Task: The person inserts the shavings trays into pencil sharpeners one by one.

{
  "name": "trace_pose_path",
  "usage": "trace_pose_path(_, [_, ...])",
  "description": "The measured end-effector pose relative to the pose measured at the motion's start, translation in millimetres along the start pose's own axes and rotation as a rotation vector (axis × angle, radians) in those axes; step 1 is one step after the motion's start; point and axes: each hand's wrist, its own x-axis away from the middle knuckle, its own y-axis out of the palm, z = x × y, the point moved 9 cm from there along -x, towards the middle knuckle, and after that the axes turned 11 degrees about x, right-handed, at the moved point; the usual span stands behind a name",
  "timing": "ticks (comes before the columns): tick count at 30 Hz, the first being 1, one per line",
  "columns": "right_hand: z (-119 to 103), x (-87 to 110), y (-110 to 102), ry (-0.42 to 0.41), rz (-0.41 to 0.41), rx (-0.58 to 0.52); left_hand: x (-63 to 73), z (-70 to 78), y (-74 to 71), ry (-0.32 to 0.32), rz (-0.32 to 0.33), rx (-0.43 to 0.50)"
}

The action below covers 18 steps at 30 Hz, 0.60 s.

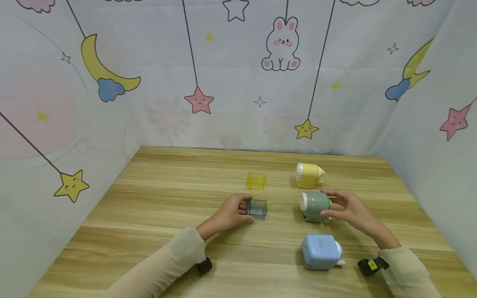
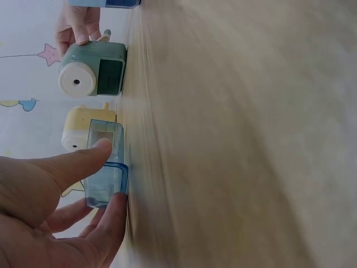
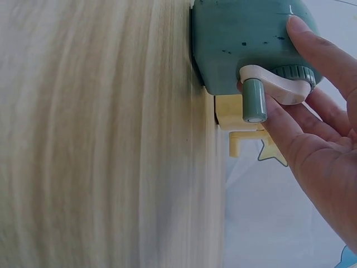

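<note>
My left hand (image 1: 234,213) grips a see-through grey-blue shavings drawer (image 1: 258,209) between thumb and fingers, low over the table. In the left wrist view the thumb lies along one side of the drawer (image 2: 103,187), fingers on the other. My right hand (image 1: 346,209) holds a green crank pencil sharpener (image 1: 316,203) at its crank end. Its white round face points left, and a dark rectangular opening (image 2: 110,77) shows in its lower body. The right wrist view shows the white crank arm (image 3: 273,84) with a green knob beside the fingers.
Behind the green sharpener stands a yellow crank sharpener (image 1: 308,176). A see-through yellow drawer (image 1: 256,181) lies behind the left hand. A blue crank sharpener (image 1: 320,252) stands nearer the front. Printed cloth walls (image 1: 238,136) border the wooden table (image 1: 179,178).
</note>
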Motion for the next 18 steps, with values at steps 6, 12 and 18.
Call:
trace_pose_path(6, [0.5,-0.1,0.3,0.001,-0.007,-0.002,-2.7,2.5,6.0,-0.006,-0.009,-0.02])
trace_pose_path(12, [2.3,-0.7,0.1,0.008,-0.006,0.005,-6.4,3.6,13.5,-0.013,-0.018,-0.019])
trace_pose_path(18, [3.4,-1.1,-0.3,0.01,-0.001,0.016,-10.3,4.3,18.9,-0.028,-0.018,-0.044])
